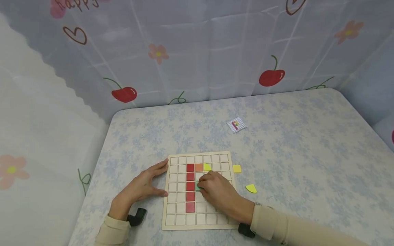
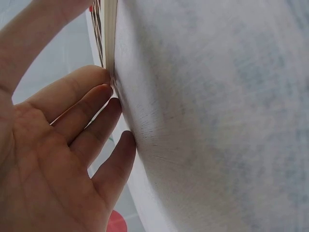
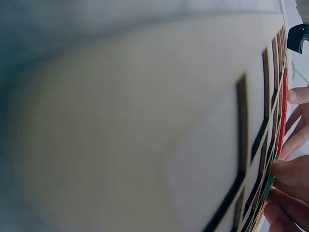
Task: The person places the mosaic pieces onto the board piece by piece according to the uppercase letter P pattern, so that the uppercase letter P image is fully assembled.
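Observation:
A pale wooden grid board [image 1: 175, 226] lies on the table. Down its third column runs a line of several red square tiles [image 1: 190, 196]. An orange tile [image 1: 199, 167] and a yellow quarter-circle tile [image 1: 207, 167] continue the top of that line to the right. My right hand [image 1: 217, 191] reaches over the board and pinches a green tile [image 3: 269, 186] between thumb and fingers, in the cell beside the red column; the fingers cover most of it. With thumb and fingers spread, my left hand [image 1: 143, 186] touches the board's left edge.
Right of the board lie a yellow square tile [image 1: 237, 168] and a loose yellow quarter-circle tile [image 1: 251, 188]. Farther back is a small card [image 1: 236, 125] printed with a coloured grid pattern. A printed curtain [image 1: 209, 68] hangs behind the flower-patterned table [image 1: 295, 164].

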A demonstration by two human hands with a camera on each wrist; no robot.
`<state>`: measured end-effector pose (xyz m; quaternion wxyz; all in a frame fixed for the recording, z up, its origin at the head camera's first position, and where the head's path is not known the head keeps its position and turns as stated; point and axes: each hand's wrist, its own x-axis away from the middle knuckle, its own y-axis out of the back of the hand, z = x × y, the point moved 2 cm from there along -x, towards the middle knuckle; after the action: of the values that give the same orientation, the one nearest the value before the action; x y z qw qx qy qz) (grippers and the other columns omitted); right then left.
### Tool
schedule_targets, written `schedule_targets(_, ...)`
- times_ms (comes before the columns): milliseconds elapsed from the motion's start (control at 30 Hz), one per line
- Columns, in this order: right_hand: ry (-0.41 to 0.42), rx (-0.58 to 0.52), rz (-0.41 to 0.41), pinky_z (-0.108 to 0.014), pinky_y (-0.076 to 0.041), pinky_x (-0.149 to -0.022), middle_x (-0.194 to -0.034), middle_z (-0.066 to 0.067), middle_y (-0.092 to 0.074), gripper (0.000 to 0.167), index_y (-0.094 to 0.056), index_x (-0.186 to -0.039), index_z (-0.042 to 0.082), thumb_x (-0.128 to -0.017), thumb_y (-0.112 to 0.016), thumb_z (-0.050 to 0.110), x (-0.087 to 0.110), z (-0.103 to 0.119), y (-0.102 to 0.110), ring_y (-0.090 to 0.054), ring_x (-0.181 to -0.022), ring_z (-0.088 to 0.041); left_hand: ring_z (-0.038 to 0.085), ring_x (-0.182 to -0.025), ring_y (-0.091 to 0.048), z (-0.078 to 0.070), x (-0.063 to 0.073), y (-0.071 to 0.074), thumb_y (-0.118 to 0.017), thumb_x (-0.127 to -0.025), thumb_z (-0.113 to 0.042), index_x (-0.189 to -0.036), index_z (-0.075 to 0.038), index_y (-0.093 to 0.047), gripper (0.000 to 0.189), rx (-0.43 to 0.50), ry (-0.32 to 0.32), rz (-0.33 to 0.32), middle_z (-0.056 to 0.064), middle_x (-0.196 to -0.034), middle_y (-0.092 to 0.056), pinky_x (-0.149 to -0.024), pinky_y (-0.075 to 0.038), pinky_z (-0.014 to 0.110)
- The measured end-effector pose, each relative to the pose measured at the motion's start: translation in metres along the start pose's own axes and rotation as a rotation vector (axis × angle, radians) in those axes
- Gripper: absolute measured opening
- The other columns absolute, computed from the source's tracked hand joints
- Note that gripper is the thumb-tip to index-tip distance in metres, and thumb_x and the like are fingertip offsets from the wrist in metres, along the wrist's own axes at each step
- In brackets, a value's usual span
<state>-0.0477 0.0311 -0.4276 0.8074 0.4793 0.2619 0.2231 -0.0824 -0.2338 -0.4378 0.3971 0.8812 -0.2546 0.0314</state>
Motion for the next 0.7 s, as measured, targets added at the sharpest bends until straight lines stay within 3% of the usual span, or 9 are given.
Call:
schedule_targets(167, -0.048, -0.048, -0.008, -0.033, -0.051, -0.088, -0.102, -0.001, -0.071, 0.016, -0.077, -0.101, 0.009, -0.085, -0.075, 0.006, 0.01, -0.004, 0.005, -0.061, -0.097, -0.017, 0.032, -0.148, -0.019, -0.001, 0.0, 0.0, -0.091, -0.069, -0.024, -0.149, -0.004, -0.04, 0.097, -0.004, 0.004, -0.004, 0.002, -0.162, -0.023, -0.112, -0.027, 0.057)
schedule_targets(333, -0.072, -0.086, -0.045, -0.033, -0.053, -0.084, -0.103, -0.002, -0.071, 0.018, -0.077, -0.102, 0.007, -0.084, -0.076, 0.004, 0.023, -0.012, 0.014, -0.062, -0.099, -0.017, 0.032, -0.148, -0.018, -0.002, 0.0, -0.001, -0.091, -0.069, -0.023, -0.149, -0.005, -0.04, 0.097, -0.004, 0.016, -0.004, 0.001, -0.162, -0.022, -0.112, -0.026, 0.057)
schedule_targets(700, -0.226, -0.015, -0.098, -0.031, -0.055, -0.077, -0.102, -0.001, -0.071, 0.026, -0.077, -0.1, 0.007, -0.076, -0.083, 0.002, 0.066, -0.042, 0.042, -0.063, -0.094, -0.016, 0.033, -0.148, -0.019, -0.002, 0.0, 0.0, -0.091, -0.069, -0.025, -0.149, -0.004, -0.04, 0.097, -0.033, 0.013, -0.002, 0.002, -0.162, -0.022, -0.111, -0.028, 0.057)
